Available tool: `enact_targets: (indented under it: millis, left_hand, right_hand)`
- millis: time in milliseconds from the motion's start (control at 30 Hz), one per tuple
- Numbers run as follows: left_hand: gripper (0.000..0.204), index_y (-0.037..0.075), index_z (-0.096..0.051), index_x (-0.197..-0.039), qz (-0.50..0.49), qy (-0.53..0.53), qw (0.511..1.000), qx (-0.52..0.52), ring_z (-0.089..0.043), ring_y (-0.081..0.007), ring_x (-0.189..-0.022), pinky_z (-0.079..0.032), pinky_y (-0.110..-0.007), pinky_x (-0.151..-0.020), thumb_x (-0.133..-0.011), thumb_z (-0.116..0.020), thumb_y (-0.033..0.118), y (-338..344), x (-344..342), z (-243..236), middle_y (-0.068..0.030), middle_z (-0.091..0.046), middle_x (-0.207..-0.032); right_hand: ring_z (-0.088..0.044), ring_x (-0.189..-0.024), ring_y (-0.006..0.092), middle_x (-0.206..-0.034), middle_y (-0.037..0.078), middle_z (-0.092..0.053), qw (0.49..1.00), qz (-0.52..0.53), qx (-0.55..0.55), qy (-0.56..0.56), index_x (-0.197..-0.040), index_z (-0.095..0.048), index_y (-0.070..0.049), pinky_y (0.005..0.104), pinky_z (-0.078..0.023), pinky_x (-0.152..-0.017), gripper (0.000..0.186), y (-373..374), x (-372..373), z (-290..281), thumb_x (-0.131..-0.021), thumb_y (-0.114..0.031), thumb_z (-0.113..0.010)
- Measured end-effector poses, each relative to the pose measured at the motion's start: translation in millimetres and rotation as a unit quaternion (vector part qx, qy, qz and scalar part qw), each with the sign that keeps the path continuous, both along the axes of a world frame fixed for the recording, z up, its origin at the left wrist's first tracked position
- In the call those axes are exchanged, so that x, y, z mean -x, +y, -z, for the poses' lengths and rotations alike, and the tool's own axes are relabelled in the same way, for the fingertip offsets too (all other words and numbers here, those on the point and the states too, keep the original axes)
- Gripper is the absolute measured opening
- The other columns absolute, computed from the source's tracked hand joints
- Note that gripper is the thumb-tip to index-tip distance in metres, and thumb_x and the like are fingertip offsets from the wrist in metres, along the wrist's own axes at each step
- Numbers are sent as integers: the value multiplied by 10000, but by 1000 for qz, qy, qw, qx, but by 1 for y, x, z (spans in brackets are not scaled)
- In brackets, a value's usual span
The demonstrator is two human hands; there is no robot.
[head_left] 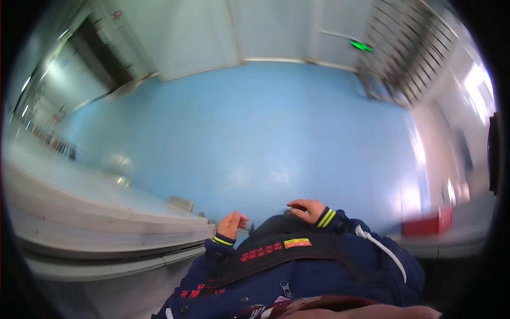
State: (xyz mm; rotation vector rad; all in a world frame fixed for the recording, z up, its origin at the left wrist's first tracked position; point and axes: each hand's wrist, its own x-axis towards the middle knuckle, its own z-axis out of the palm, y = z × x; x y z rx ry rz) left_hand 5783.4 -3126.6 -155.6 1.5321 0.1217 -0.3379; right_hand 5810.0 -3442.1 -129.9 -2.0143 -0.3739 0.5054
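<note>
My left hand [232, 224] is at lower centre, its fingers curled, with no object visible in it, close to the end of a pale stepped ledge [117, 218]. Slightly right of it and higher, my right hand [306, 209] is open, thumb apart from loosely bent fingers, holding nothing. Both are in front of my dark navy jacket [388, 276], which has yellow cuff stripes and a white drawstring.
Blue floor [265, 127] stretches ahead to pale wall panels [276, 32]. A slatted metal rack [414, 53] stands at back right. A dark doorway [101, 53] is at back left. A red box [425, 223] sits right of me.
</note>
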Motion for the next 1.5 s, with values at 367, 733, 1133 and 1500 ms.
enact_targets:
  millis: [367, 733, 1133, 1500]
  left_hand:
    - [527, 90, -420, -584, -444, 97, 889, -50, -328, -80, -398, -257, -252, -393, -965, -381, 452, 102, -107, 8, 14, -352, -472]
    - [177, 54, -405, -1088, -394, -42, 918, 19, -444, -95, -499, -373, -250, -444, -967, -316, 146, 250, -361, -15, -28, -475, -605]
    - [391, 57, -294, -1342, -325, -10, 945, 34, -631, -204, -888, -501, -297, -817, -953, -316, 87, 402, -573, -35, -191, -568, -1163]
    - [460, 121, -223, -1401, -487, 58, 856, 164, -590, -327, -1049, -490, -385, -884, -969, -380, 135, 581, -653, -11, -259, -461, -1291]
  right_hand:
    - [-641, -916, 211, -991, 119, -664, 905, -424, -14, -24, -1157, -582, -50, 302, -492, -819, 341, 203, -317, -14, -915, -289, -549]
    - [-651, -848, 213, -921, 120, -668, 934, -354, -1, -41, -1124, -604, -49, 302, -503, -770, 311, 343, -546, -57, -913, -270, -545]
    - [-631, -743, 157, -831, 77, -675, 929, -371, -6, 3, -1101, -626, -84, 286, -496, -706, 288, 509, -804, -9, -912, -283, -537]
    - [-639, -867, 227, -973, 97, -668, 771, -631, -55, -61, -1174, -578, -85, 326, -501, -756, 331, 818, -924, -29, -929, -294, -497]
